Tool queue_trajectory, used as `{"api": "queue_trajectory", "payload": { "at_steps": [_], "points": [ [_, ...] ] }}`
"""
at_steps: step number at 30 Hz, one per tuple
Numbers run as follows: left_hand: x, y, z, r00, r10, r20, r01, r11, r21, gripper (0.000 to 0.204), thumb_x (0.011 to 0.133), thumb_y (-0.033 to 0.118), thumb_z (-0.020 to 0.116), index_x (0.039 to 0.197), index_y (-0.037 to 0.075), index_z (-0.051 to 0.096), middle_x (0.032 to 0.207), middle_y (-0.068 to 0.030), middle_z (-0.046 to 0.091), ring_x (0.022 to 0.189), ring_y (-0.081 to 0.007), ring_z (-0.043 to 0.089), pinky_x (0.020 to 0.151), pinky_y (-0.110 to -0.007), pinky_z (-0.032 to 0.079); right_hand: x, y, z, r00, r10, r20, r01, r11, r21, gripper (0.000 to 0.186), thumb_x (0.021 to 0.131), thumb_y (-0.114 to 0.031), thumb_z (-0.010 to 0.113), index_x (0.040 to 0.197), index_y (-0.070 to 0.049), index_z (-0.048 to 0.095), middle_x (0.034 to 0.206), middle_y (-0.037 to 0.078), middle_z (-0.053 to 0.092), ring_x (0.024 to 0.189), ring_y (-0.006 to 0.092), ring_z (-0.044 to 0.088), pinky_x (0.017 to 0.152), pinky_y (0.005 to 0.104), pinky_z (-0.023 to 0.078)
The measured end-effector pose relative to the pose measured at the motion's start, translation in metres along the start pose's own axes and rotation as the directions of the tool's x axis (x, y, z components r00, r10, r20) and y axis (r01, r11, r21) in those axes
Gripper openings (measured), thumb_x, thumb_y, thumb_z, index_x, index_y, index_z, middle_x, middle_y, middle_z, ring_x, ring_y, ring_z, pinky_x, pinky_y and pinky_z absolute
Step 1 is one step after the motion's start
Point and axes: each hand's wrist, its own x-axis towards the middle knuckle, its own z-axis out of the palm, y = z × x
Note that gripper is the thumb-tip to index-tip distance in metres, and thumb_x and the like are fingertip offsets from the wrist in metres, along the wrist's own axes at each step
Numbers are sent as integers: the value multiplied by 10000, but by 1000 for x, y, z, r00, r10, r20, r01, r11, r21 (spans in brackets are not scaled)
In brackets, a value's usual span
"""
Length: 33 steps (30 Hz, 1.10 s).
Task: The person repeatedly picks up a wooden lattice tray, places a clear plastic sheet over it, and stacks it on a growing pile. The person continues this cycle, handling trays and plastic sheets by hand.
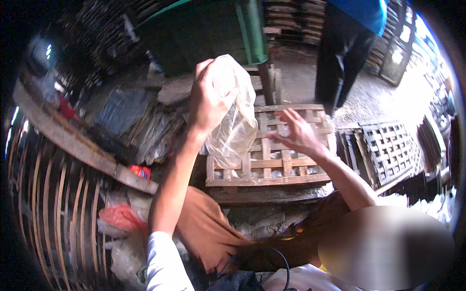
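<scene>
My left hand [212,96] is raised and closed on the upper part of a clear plastic bag [232,138], which hangs down in loose folds. The bag's lower end reaches the left side of a woven slatted wooden rack [286,180] in front of me. Over the right part of that rack is my right hand [295,133], its fingers apart and nothing in them. Pale plastic shows through the gaps between the slats.
A large green bin [199,36] stands ahead. Beyond the rack stands a person in dark trousers [335,63] and a blue top. More lattice racks [388,150] lean at the right. Curved wooden slats [58,208] and a red plastic bag [121,217] are at the left.
</scene>
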Motion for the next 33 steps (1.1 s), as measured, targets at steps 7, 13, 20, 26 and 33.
{"api": "queue_trajectory", "payload": {
  "at_steps": [7,13,20,26,33],
  "points": [
    [-12,5,24,835,-486,257,514,522,-681,392,794,-12,599,1180,-1,528,1116,-97,596,974,-150,594,868,-284,484,-13,60,6,998,-44,-51,49,994,100,227,779,-179,641,950,-43,580,894,138,570,833,327,593,719,402,495],
    [-20,-10,18,772,-533,348,558,305,-771,399,812,3,597,1199,-28,506,1113,-111,608,1003,-168,594,870,-292,487,-22,36,-9,971,173,167,-219,921,323,611,746,-532,677,1031,-1,574,1009,194,594,885,295,605,724,414,533],
    [-27,-20,-2,744,-586,321,600,375,-707,494,766,-70,613,1236,-11,472,1109,-100,591,977,-167,595,842,-287,505,1,53,17,990,122,-68,-94,941,325,155,823,-75,557,946,-18,632,863,172,650,784,288,644,701,389,515],
    [-58,-82,-34,751,-641,158,616,596,-515,429,786,-71,607,1184,27,478,996,-54,591,928,-132,568,852,-265,459,8,60,-27,877,194,-441,-14,925,380,56,845,-33,519,896,-13,528,756,177,604,726,293,617,661,359,467],
    [-81,-113,-40,833,-549,70,553,831,-62,354,798,-44,596,1131,27,501,938,-79,601,852,-145,579,782,-282,475,7,58,-44,838,209,-504,-58,953,298,79,853,-65,520,906,-10,542,815,178,604,748,348,599,658,380,449]
  ]
}}
